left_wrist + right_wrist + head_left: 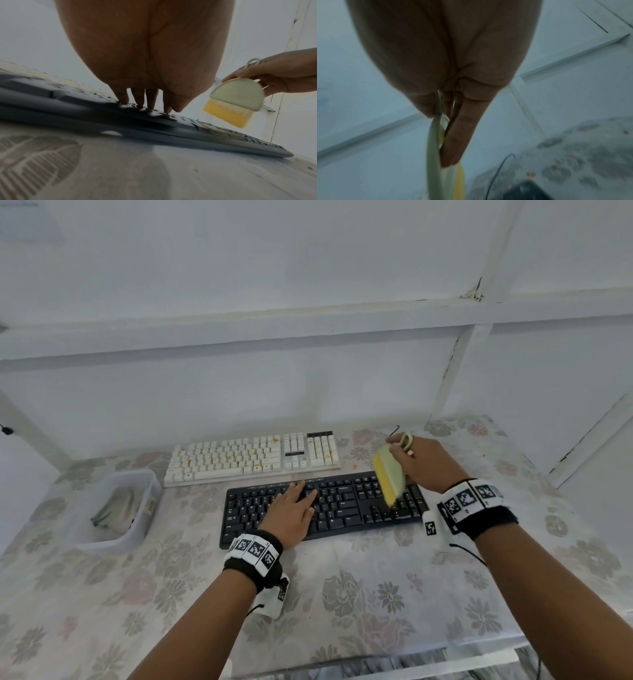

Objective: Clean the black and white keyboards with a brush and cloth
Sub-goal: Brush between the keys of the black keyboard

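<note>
A black keyboard [346,508] lies on the flowered tablecloth, with a white keyboard [239,460] speckled with orange crumbs just behind it. My left hand [291,508] rests flat on the black keyboard's left-middle keys, fingers straight [137,100]. My right hand [421,460] holds a pale green brush [390,474] with yellow bristles, tilted above the black keyboard's right end [240,136]. In the left wrist view the brush [236,100] hangs clear of the keys. The right wrist view shows fingers [457,142] pinching the brush body [435,155] edge-on.
A clear plastic tub [113,508] holding a grey cloth [116,508] stands at the left of the table. A thin black cable [394,431] curls behind the right hand. White walls close in the back and the right side. The table's front edge [445,655] runs below my arms.
</note>
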